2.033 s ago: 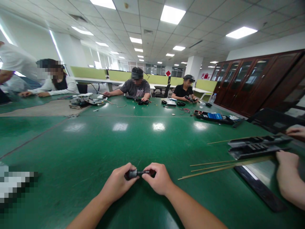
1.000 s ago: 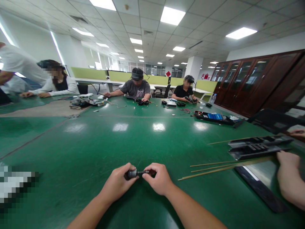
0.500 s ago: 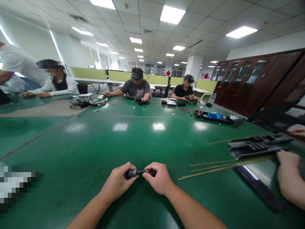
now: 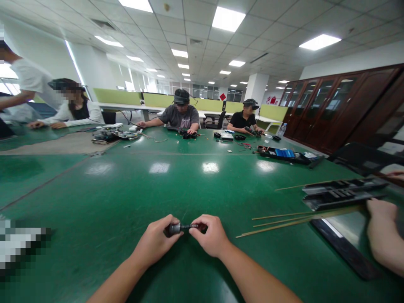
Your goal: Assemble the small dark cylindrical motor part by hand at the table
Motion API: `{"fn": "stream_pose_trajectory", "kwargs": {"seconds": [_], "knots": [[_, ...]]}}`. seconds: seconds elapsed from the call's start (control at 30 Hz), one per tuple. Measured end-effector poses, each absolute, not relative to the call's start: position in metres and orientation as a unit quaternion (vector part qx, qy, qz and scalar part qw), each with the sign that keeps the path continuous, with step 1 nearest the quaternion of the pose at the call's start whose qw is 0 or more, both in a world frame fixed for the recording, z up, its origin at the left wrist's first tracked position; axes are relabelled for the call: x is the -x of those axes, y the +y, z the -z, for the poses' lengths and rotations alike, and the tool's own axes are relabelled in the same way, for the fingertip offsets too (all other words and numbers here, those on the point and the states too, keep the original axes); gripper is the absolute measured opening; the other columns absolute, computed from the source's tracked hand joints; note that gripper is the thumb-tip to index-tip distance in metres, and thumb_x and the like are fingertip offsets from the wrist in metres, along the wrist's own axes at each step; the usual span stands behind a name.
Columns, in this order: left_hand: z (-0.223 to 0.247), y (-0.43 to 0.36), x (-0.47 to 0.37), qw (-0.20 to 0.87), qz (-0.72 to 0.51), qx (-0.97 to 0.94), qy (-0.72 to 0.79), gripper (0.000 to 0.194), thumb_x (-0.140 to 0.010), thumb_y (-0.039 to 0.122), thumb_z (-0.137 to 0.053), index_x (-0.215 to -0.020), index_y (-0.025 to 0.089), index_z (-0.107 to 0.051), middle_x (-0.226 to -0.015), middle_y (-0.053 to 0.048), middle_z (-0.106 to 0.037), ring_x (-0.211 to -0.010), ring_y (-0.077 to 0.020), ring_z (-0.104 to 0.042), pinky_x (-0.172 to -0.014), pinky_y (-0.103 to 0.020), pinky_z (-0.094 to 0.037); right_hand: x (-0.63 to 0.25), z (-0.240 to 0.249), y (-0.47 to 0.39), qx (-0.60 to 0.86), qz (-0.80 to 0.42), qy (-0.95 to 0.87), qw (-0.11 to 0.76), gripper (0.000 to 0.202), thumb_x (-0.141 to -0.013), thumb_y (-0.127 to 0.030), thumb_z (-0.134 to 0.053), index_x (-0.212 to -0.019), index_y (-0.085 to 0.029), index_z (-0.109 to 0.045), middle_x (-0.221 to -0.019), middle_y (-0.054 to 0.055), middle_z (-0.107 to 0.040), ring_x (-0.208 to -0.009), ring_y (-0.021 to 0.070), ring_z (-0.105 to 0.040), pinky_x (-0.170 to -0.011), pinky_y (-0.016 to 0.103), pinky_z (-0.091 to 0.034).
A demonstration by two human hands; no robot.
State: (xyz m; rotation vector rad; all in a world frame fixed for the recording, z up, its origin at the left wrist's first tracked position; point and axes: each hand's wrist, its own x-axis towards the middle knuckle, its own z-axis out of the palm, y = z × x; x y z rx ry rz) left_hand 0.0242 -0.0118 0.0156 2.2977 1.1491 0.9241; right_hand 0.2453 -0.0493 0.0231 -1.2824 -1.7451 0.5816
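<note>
Close in front of me, just above the green tabletop (image 4: 189,185), my left hand (image 4: 156,240) pinches a small dark cylindrical part (image 4: 175,228) between thumb and fingers. A thinner dark stem (image 4: 185,227) runs from it toward my right hand (image 4: 211,235). The fingers of that hand are closed around the other end, a dark piece (image 4: 202,227) with a reddish tint. Whether the two ends form a single object or two joined pieces I cannot tell. My fingers hide much of both ends.
Right of my hands lie thin wooden sticks (image 4: 274,225), black channel-shaped parts (image 4: 341,193) and a long black strip (image 4: 344,250), with a co-worker's hand (image 4: 383,214) there. A black tray (image 4: 282,155) and loose parts stand farther back, before seated people.
My hands and the part between them look the same. At the far left, a standing person in white has shifted position and raised their upper body.
</note>
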Motion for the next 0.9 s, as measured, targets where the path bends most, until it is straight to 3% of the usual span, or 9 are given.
{"fn": "stream_pose_trajectory", "kwargs": {"seconds": [0.9], "knots": [[-0.014,-0.0095,-0.0217,0.199,-0.33,-0.822,0.419,0.02,-0.082,0.032,-0.069,-0.097,0.023,-0.059,-0.092,0.0,-0.068,-0.084,-0.0172,-0.065,-0.078,-0.027,-0.05,-0.2464,-0.0188,-0.0476,0.517,-0.232,-0.697,0.439,0.004,-0.081,-0.023,-0.071,-0.083,-0.021,-0.073,-0.074,0.0,-0.067,-0.066,0.0143,-0.059,-0.062,0.024,-0.043]]}}
